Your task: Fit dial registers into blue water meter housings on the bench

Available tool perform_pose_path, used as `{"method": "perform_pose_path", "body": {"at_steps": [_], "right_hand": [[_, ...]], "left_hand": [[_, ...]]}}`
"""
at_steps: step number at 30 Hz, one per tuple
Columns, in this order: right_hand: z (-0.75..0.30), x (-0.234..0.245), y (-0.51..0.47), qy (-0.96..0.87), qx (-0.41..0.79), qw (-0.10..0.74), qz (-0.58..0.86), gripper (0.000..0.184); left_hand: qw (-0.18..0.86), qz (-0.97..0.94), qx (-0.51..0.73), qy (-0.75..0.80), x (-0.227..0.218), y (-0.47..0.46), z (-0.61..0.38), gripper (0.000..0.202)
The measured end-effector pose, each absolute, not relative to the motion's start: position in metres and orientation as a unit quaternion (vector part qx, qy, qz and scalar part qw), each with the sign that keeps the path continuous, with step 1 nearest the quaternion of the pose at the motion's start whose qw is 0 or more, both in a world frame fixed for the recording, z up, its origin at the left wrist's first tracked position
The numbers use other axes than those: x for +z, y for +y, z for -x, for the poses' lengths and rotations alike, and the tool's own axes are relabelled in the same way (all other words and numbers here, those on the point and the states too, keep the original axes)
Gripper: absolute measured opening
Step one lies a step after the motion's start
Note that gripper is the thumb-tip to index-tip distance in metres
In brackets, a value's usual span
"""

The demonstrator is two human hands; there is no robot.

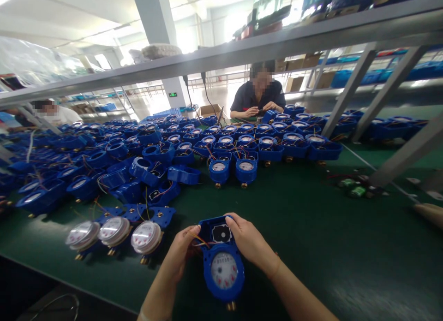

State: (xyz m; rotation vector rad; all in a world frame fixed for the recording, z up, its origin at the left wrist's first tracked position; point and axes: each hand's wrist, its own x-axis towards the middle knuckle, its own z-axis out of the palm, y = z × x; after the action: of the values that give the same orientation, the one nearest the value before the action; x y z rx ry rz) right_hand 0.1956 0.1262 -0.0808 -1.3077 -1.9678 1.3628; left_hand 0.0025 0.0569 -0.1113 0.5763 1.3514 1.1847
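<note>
A blue water meter (222, 258) with a white dial face and an open top compartment rests on the green table (311, 228) right in front of me. My left hand (180, 256) grips its left side, fingers by the coloured wires at the compartment. My right hand (249, 241) holds its upper right edge, fingers curled over the rim. A brass fitting shows at the meter's bottom end.
Three meters with clear domes (114, 233) lie to the left. Piles and rows of blue meters (242, 145) cover the far table. Small green parts (353, 188) lie at right. One person (258, 97) works opposite, another (51, 111) at far left. A metal shelf frame (349, 88) spans above.
</note>
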Motion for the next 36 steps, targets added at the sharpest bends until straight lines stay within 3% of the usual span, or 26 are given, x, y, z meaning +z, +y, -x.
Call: {"method": "perform_pose_path", "body": {"at_steps": [15, 27, 36], "right_hand": [[-0.194, -0.081, 0.129, -0.716, 0.467, 0.178, 0.488, 0.043], [-0.193, -0.098, 0.123, -0.630, 0.568, 0.268, 0.457, 0.039], [-0.191, -0.116, 0.129, -0.570, 0.630, 0.297, 0.436, 0.038]], "left_hand": [[0.607, -0.206, 0.525, 0.559, -0.118, 0.053, -0.009, 0.047], [0.589, -0.207, 0.531, 0.573, -0.144, 0.062, -0.009, 0.063], [0.603, -0.177, 0.531, 0.569, -0.148, 0.069, -0.010, 0.061]]}}
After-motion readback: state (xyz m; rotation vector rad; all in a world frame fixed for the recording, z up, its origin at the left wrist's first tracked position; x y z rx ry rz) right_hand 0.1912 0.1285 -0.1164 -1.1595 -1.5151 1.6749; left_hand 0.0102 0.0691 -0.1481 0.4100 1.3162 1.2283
